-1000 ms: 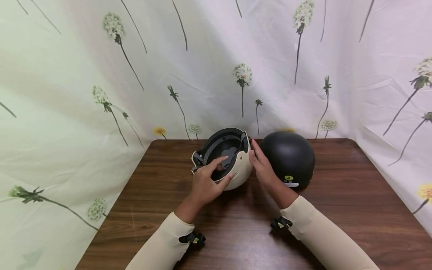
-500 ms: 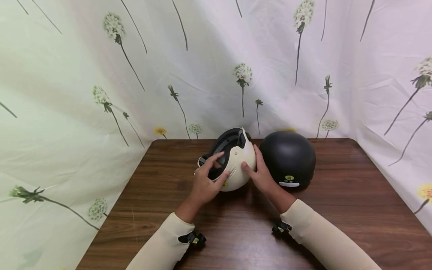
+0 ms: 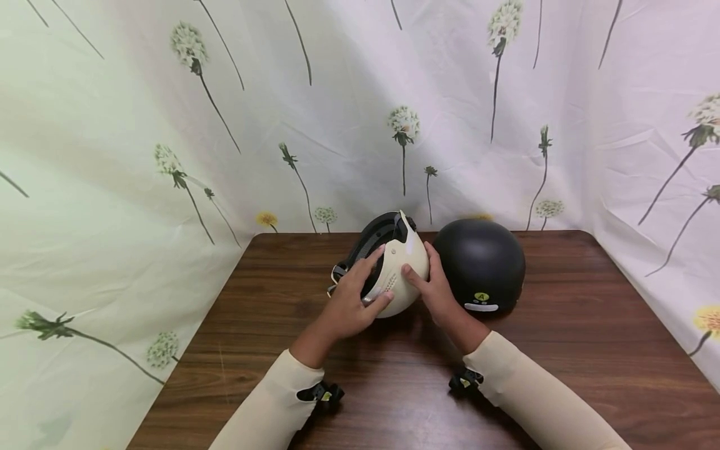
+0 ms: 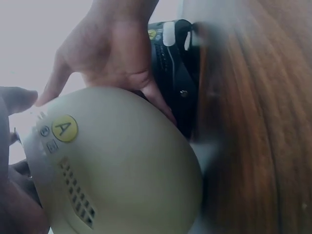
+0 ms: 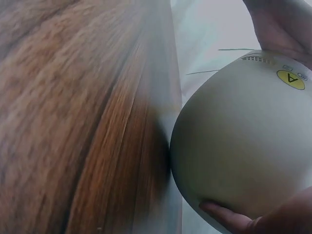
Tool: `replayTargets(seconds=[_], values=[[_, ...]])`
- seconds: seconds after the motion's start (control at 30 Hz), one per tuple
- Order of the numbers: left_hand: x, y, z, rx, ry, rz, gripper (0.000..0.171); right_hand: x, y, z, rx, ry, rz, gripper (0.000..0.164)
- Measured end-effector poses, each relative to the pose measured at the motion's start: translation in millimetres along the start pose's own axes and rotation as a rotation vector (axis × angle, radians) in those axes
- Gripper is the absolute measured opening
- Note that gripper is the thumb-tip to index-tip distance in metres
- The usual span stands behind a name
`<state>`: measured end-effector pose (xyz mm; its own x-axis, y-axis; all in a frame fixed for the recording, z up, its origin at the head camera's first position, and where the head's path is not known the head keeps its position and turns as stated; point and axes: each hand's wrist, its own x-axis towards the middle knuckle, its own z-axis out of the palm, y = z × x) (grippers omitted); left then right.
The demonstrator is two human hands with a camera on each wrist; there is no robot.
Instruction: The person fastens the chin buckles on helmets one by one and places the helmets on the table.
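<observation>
A cream helmet (image 3: 398,267) lies tipped on the table, its dark padded opening turned up and to the left. My left hand (image 3: 347,307) grips the rim, with fingers at the opening and the thumb on the outer shell. On the opposite side, my right hand (image 3: 440,295) holds the rounded shell between thumb and fingers. A yellow round sticker (image 4: 65,128) marked A and a patch of vent holes show in the left wrist view. A dark chin strap (image 3: 339,272) hangs at the left rim. Part of the helmet's inside is hidden behind my left hand.
Close to the right of my right hand stands a black helmet (image 3: 478,259), dome up, also with a yellow A sticker. Both helmets are near the back edge of the brown wooden table (image 3: 579,325). A white flower-printed curtain (image 3: 349,144) rises behind.
The cream helmet has turned, so more of its outer shell and less of its inside shows. My right hand's thumb has come round onto the shell. The black helmet has stayed put.
</observation>
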<state>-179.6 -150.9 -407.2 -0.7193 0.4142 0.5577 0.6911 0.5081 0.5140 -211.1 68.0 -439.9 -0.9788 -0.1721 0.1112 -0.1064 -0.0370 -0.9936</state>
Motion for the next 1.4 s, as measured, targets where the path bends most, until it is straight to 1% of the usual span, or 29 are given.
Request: replayTargets(seconds=[0.2,0.37,0.47,0.6,0.73,0.83,0.93,1.03,1.13,1.3,1.4], values=[[13.0,4.5,-2.5,0.012,0.005,-0.025,0.082,0.7,-0.8,1.9,-0.023,0.007,-0.023,0.094],[23.5,7.3,-2.8,-0.004,-0.006,-0.028,0.074,1.7,-2.1,-0.9,-0.043,0.021,-0.035,0.089],[24.8,8.2,-1.0,-0.030,-0.014,-0.051,0.068,0.2,-3.6,-2.7,-0.064,0.025,-0.032,0.088],[22.6,8.3,2.3,-0.076,0.009,-0.078,0.060,-1.5,-2.4,-3.5,-0.078,0.025,-0.023,0.087],[19.5,7.0,5.5,-0.132,0.068,-0.084,0.057,-1.6,1.1,-3.2,-0.073,0.018,-0.031,0.087],[17.0,4.6,7.5,-0.196,0.139,-0.094,0.057,-1.2,2.7,-3.1,-0.062,0.015,-0.034,0.087],[14.8,1.2,8.1,-0.296,0.217,-0.133,0.058,-1.1,4.3,-2.9,-0.052,0.008,-0.024,0.089],[13.0,-0.4,7.1,-0.414,0.278,-0.181,0.059,-1.8,6.4,-2.6,-0.050,-0.005,-0.015,0.092],[12.1,0.8,5.8,-0.482,0.306,-0.202,0.061,-2.6,8.1,-2.5,-0.060,-0.014,-0.021,0.099],[10.1,2.4,8.9,-0.516,0.317,-0.224,0.062,-5.3,13.2,-2.7,-0.057,-0.019,-0.034,0.107],[10.3,2.3,12.2,-0.582,0.365,-0.226,0.063,-6.7,17.3,-2.2,-0.030,-0.029,-0.043,0.111]])
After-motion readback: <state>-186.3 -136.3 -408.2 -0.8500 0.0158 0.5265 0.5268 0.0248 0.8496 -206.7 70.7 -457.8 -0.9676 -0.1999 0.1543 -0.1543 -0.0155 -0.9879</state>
